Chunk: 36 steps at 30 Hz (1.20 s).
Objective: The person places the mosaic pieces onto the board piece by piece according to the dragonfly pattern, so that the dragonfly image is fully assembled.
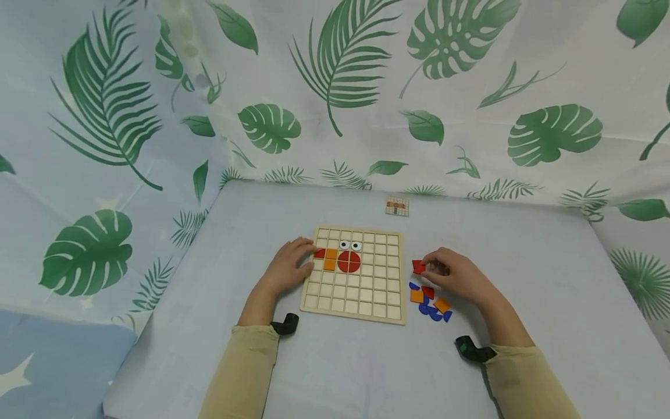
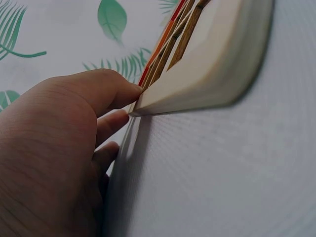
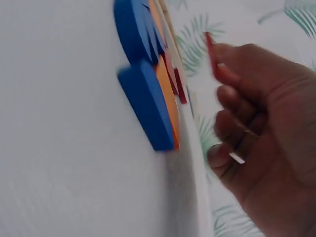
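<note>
A square wooden grid board point(image 1: 381, 289) lies flat on the table. On it are two eye pieces point(image 1: 344, 245), a red circle point(image 1: 349, 262) of quarter pieces, orange squares point(image 1: 330, 259) and a red piece point(image 1: 319, 254) at the left edge. My left hand point(image 1: 287, 267) touches the board's left edge with thumb and fingertips; in the left wrist view the thumb point(image 2: 116, 89) meets its rim. To the right of the board, my right hand point(image 1: 454, 273) pinches a red tile point(image 3: 211, 54) between thumb and finger, lifted off the table in the right wrist view.
Loose blue pieces point(image 1: 434, 314), orange squares point(image 1: 442, 305) and a red piece point(image 1: 428, 292) lie beside the board's right edge, below my right hand. A small pattern card point(image 1: 397, 206) lies behind the board. Leaf-printed cloth point(image 1: 356, 139) hangs along the table's back and sides.
</note>
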### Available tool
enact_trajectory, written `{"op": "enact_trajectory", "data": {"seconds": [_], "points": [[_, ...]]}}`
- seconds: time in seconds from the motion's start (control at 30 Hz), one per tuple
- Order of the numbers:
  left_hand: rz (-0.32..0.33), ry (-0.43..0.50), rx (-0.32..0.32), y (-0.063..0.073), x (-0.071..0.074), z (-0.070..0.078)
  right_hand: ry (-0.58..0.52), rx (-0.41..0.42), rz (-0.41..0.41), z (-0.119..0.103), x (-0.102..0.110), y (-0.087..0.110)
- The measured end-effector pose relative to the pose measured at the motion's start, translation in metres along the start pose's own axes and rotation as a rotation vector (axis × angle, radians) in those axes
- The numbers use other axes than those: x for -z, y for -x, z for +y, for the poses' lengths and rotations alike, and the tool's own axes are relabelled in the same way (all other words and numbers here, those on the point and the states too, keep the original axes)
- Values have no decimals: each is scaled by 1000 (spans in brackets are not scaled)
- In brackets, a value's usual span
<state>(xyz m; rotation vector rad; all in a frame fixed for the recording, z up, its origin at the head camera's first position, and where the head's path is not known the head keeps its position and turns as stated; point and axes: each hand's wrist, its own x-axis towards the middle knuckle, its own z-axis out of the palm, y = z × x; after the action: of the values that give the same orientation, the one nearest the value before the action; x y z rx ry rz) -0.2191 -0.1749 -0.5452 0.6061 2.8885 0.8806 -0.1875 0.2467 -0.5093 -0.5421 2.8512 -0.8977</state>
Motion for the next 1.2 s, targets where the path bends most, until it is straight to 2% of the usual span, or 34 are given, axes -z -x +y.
{"op": "enact_trajectory", "data": {"seconds": [0.27, 0.7, 1.07, 1.2], "points": [[-10, 5, 9, 1, 1, 0, -26, 102, 7, -37, 0, -12], [-8, 4, -11, -1, -1, -3, -88, 192, -75, -90, -23, -64], [17, 17, -26, -2, 1, -1, -124, 180, -155, -121, -57, -101], [3, 24, 0, -2, 1, -1, -74, 155, -160, -131, -73, -109]]}}
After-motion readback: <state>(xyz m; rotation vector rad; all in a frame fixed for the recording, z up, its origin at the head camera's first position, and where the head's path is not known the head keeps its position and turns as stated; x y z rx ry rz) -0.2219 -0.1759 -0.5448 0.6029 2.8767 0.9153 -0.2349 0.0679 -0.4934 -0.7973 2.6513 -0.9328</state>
